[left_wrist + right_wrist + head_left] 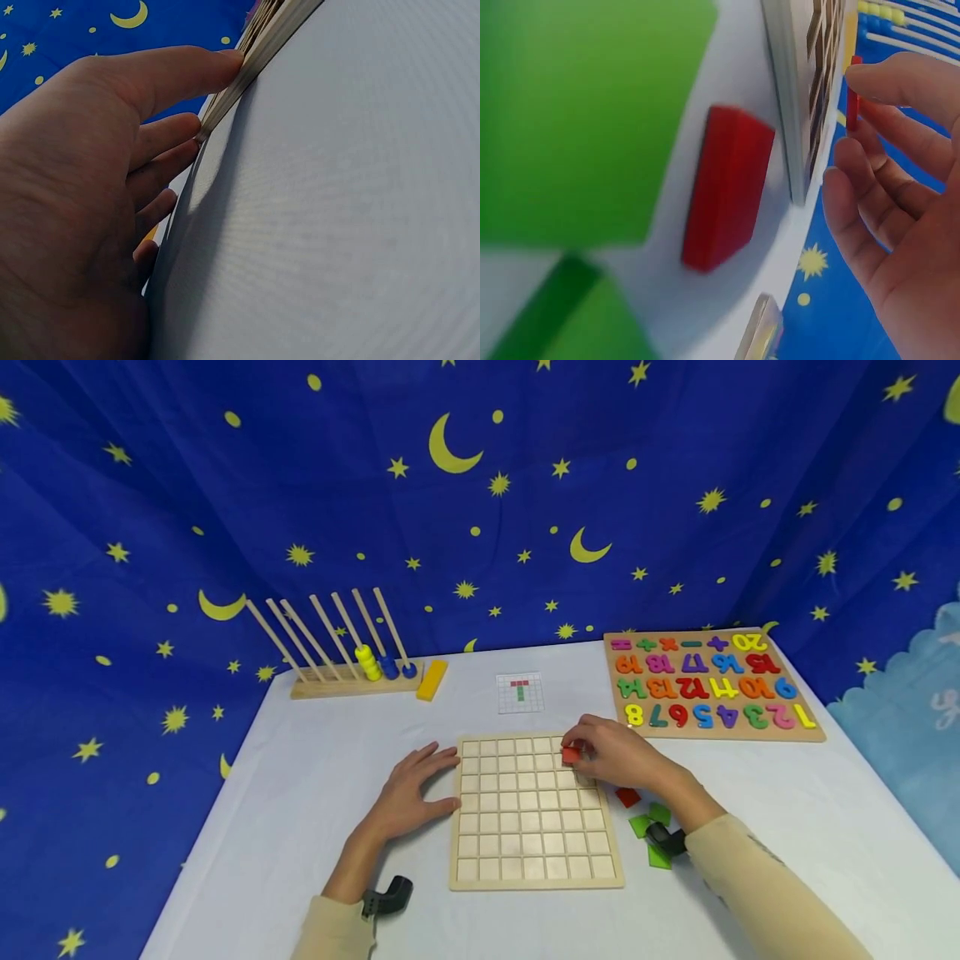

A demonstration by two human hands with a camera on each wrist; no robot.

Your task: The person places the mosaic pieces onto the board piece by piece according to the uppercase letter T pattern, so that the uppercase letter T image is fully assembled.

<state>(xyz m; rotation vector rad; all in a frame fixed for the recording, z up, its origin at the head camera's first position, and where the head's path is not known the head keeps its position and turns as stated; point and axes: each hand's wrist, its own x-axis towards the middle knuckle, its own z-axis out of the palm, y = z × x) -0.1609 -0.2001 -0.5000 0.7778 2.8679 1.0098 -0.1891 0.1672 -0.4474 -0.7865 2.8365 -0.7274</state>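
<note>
Between thumb and fingers my right hand (617, 750) pinches a red square tile (571, 756), over the upper right squares of a wooden grid board (536, 885). The right wrist view shows the pinched tile (853, 97) edge-on at the fingertips. My left hand (405, 793) is spread at the board's left side, thumb and fingertips against its edge; the left wrist view shows the thumb at the board's side (259, 64). Another red tile (627, 797) lies just right of the board, near green tiles (659, 857) beneath my right wrist.
Behind the board lies a small card (532, 704) with a red and green T pattern on a grid. A number puzzle board (720, 732) is at the back right. A peg rack with beads (352, 687) and a yellow block (432, 681) stand at the back left.
</note>
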